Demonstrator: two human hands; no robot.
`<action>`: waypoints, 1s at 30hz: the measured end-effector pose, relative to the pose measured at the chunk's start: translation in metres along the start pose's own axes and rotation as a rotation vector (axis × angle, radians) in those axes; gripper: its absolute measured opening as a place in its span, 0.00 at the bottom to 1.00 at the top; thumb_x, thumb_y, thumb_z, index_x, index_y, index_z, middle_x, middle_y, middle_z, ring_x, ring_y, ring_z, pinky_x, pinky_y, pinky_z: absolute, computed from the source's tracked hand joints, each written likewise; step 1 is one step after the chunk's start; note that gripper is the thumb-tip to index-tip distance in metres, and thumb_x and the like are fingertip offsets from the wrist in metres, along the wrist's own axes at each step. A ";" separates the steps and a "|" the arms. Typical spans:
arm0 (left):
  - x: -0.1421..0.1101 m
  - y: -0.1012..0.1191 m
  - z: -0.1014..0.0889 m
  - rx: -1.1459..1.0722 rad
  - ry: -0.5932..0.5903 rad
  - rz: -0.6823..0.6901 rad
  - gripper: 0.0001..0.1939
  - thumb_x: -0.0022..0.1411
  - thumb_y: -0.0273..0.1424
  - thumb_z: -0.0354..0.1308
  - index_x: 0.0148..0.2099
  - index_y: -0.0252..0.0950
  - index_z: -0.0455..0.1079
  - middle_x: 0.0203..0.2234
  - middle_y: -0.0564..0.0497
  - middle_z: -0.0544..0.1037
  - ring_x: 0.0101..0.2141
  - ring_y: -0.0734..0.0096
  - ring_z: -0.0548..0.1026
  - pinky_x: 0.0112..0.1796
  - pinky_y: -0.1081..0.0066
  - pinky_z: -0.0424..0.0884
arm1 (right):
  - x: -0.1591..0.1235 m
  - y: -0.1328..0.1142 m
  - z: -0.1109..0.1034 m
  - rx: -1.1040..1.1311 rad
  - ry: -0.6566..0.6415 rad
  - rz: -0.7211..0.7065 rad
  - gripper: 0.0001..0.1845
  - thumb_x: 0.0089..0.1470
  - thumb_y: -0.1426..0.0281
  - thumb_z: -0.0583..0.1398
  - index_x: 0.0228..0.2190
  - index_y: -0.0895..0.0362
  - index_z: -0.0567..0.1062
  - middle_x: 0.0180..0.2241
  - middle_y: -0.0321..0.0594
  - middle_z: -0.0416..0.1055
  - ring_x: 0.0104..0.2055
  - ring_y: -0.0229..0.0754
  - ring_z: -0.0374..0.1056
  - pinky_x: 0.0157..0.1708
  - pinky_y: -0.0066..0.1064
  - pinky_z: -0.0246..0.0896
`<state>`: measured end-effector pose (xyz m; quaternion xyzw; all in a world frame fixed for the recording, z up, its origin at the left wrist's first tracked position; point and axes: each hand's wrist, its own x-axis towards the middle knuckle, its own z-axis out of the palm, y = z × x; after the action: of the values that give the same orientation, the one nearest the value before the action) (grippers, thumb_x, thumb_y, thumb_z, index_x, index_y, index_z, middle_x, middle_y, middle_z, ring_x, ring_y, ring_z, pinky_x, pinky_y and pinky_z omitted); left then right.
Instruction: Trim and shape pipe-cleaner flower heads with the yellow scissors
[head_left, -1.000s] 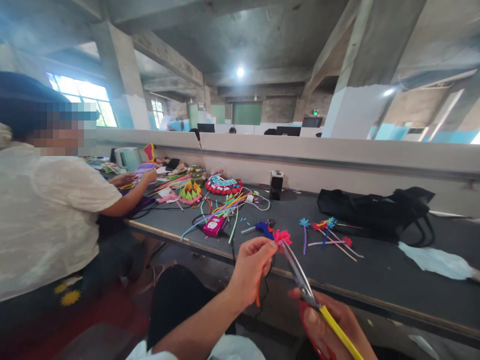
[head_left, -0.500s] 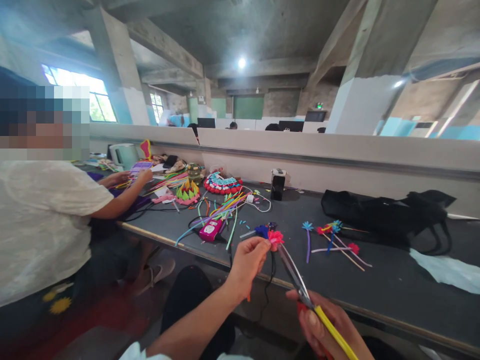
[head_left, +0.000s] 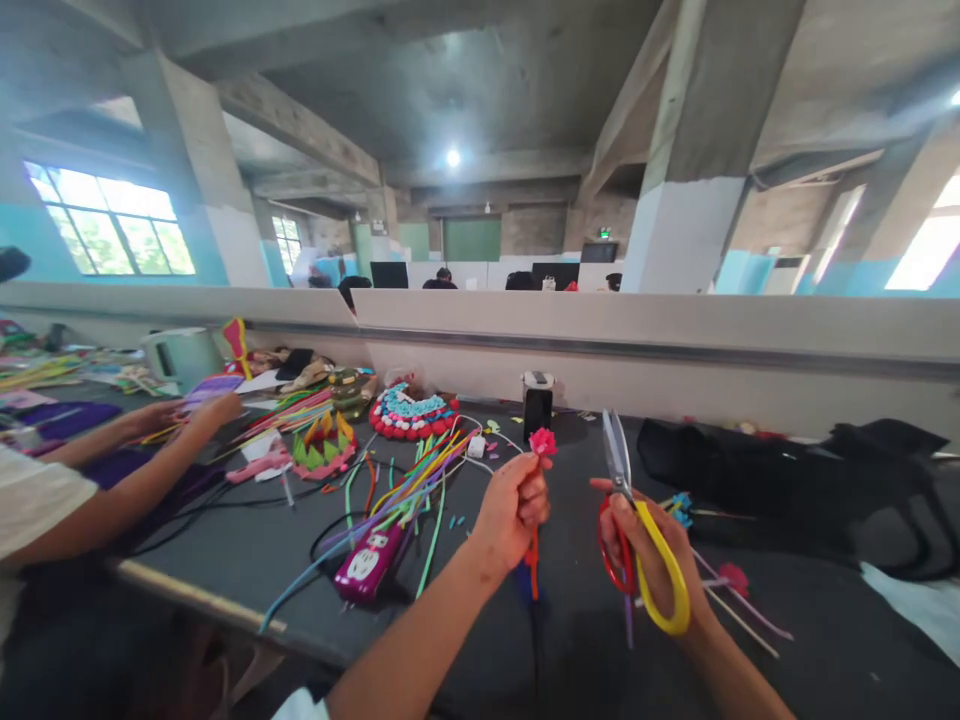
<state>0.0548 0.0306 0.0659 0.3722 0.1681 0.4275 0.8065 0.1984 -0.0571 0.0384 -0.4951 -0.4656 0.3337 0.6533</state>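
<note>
Pinched in my left hand [head_left: 517,505] is a pink pipe-cleaner flower [head_left: 543,442], its head standing above the fingertips and an orange stem [head_left: 533,565] hanging below the fist. My right hand [head_left: 664,550] grips scissors [head_left: 618,455] with one red and one yellow handle, blades pointing up and slightly parted. The blades are to the right of the flower and do not touch it. Partly behind my right hand lie more flowers, a blue one [head_left: 681,510] and a pink one [head_left: 733,579] with pale stems.
A purple box [head_left: 369,565] with a white face lies among loose pipe cleaners [head_left: 420,480]. Behind are a beaded red, white and blue piece [head_left: 412,412] and a phone [head_left: 537,410]. A black bag [head_left: 750,490] sits right. A co-worker's arms [head_left: 161,455] are at the left.
The scissors have moved away from the flower and now point upward. My left hand has raised the flower upright. The camera view has shifted, showing less of the co-worker.
</note>
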 end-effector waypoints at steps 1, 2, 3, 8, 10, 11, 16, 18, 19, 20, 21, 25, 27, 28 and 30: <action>0.010 0.001 0.002 0.004 -0.002 0.006 0.15 0.54 0.39 0.62 0.35 0.32 0.68 0.14 0.64 0.52 0.13 0.86 0.46 0.16 0.78 0.41 | 0.013 -0.001 0.000 -0.007 0.002 -0.021 0.27 0.58 0.53 0.57 0.50 0.59 0.69 0.17 0.27 0.59 0.14 0.31 0.54 0.12 0.23 0.53; 0.019 0.004 0.005 0.018 -0.007 0.011 0.15 0.54 0.40 0.62 0.35 0.32 0.68 0.15 0.63 0.54 0.13 0.86 0.48 0.17 0.78 0.41 | 0.024 -0.003 -0.001 -0.022 0.003 -0.044 0.27 0.58 0.53 0.57 0.50 0.59 0.69 0.17 0.26 0.59 0.14 0.31 0.53 0.12 0.22 0.52; 0.027 0.007 0.008 0.037 -0.013 0.018 0.15 0.54 0.40 0.62 0.35 0.32 0.68 0.15 0.63 0.54 0.13 0.86 0.49 0.17 0.78 0.41 | 0.035 -0.005 -0.002 -0.055 -0.001 -0.073 0.26 0.57 0.54 0.59 0.50 0.58 0.70 0.17 0.26 0.59 0.14 0.30 0.52 0.12 0.22 0.51; 0.059 0.023 0.018 0.076 -0.043 0.087 0.13 0.55 0.39 0.61 0.34 0.32 0.67 0.16 0.61 0.59 0.14 0.85 0.54 0.17 0.78 0.44 | 0.071 -0.006 -0.012 -0.473 -0.054 -0.282 0.22 0.55 0.56 0.61 0.47 0.57 0.74 0.23 0.32 0.69 0.22 0.34 0.63 0.21 0.23 0.60; 0.070 0.027 0.015 0.060 -0.040 0.077 0.12 0.56 0.37 0.60 0.32 0.32 0.67 0.15 0.61 0.58 0.14 0.86 0.51 0.16 0.78 0.42 | 0.079 -0.003 -0.016 -0.641 -0.084 -0.336 0.21 0.55 0.57 0.60 0.45 0.56 0.76 0.27 0.35 0.73 0.26 0.37 0.68 0.27 0.24 0.64; 0.075 0.029 0.012 0.043 -0.045 0.058 0.12 0.57 0.36 0.59 0.32 0.31 0.67 0.14 0.62 0.56 0.13 0.86 0.50 0.16 0.78 0.42 | 0.081 -0.002 -0.019 -0.714 -0.094 -0.351 0.20 0.54 0.56 0.60 0.44 0.56 0.76 0.28 0.35 0.74 0.26 0.37 0.69 0.28 0.24 0.65; 0.090 0.034 -0.003 -0.079 -0.097 -0.025 0.10 0.59 0.33 0.57 0.32 0.30 0.68 0.14 0.63 0.50 0.13 0.87 0.45 0.15 0.78 0.40 | 0.083 0.002 -0.026 -0.959 -0.041 -0.430 0.21 0.54 0.53 0.60 0.44 0.53 0.75 0.24 0.31 0.74 0.21 0.35 0.68 0.22 0.22 0.64; 0.091 0.035 -0.004 -0.112 -0.087 -0.012 0.09 0.59 0.32 0.57 0.32 0.30 0.68 0.14 0.63 0.50 0.13 0.87 0.45 0.15 0.79 0.41 | 0.084 0.004 -0.024 -0.991 0.003 -0.508 0.21 0.54 0.53 0.60 0.45 0.52 0.74 0.22 0.30 0.72 0.19 0.34 0.67 0.21 0.22 0.63; 0.090 0.036 -0.004 -0.125 -0.077 -0.001 0.09 0.60 0.32 0.57 0.33 0.30 0.68 0.14 0.63 0.50 0.13 0.87 0.45 0.15 0.79 0.41 | 0.084 0.007 -0.023 -0.997 0.025 -0.549 0.21 0.55 0.54 0.60 0.45 0.53 0.74 0.22 0.31 0.72 0.20 0.35 0.67 0.21 0.22 0.62; 0.089 0.035 -0.002 -0.141 -0.067 0.017 0.08 0.60 0.32 0.56 0.33 0.30 0.67 0.14 0.63 0.51 0.13 0.87 0.46 0.15 0.79 0.41 | 0.085 0.010 -0.021 -1.003 0.047 -0.586 0.21 0.55 0.54 0.60 0.45 0.53 0.74 0.23 0.32 0.73 0.20 0.35 0.67 0.21 0.23 0.63; 0.088 0.035 -0.001 -0.156 -0.058 0.032 0.08 0.60 0.31 0.56 0.33 0.30 0.67 0.14 0.63 0.51 0.13 0.87 0.46 0.15 0.79 0.41 | 0.087 0.014 -0.019 -1.010 0.066 -0.618 0.21 0.56 0.54 0.59 0.46 0.54 0.73 0.25 0.34 0.73 0.21 0.36 0.68 0.22 0.24 0.64; 0.081 0.029 0.008 -0.202 -0.056 0.048 0.09 0.62 0.32 0.55 0.32 0.32 0.64 0.14 0.62 0.55 0.12 0.87 0.48 0.16 0.79 0.43 | 0.091 0.033 -0.014 -1.033 0.076 -0.739 0.21 0.59 0.60 0.57 0.50 0.58 0.71 0.30 0.41 0.76 0.26 0.40 0.72 0.28 0.28 0.67; 0.077 0.026 0.012 -0.187 -0.067 0.059 0.10 0.63 0.33 0.54 0.31 0.34 0.62 0.13 0.62 0.57 0.12 0.87 0.49 0.16 0.78 0.45 | 0.092 0.040 -0.014 -1.038 0.085 -0.782 0.19 0.60 0.64 0.56 0.50 0.59 0.70 0.32 0.43 0.77 0.28 0.41 0.74 0.30 0.29 0.68; 0.076 0.025 0.014 -0.161 -0.062 0.074 0.10 0.63 0.33 0.54 0.31 0.34 0.61 0.13 0.62 0.57 0.12 0.86 0.50 0.16 0.78 0.45 | 0.092 0.042 -0.014 -1.042 0.093 -0.793 0.18 0.60 0.65 0.56 0.49 0.59 0.70 0.33 0.44 0.77 0.30 0.42 0.75 0.30 0.29 0.68; 0.074 0.025 0.016 -0.092 -0.036 0.111 0.11 0.63 0.34 0.54 0.30 0.36 0.59 0.12 0.61 0.59 0.11 0.85 0.51 0.16 0.78 0.46 | 0.093 0.044 -0.015 -1.059 0.105 -0.802 0.18 0.60 0.65 0.56 0.49 0.59 0.71 0.34 0.43 0.78 0.32 0.43 0.75 0.30 0.29 0.68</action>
<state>0.0930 0.0925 0.0982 0.3513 0.1128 0.4719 0.8008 0.2456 0.0339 0.0211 -0.5530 -0.6823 -0.2334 0.4172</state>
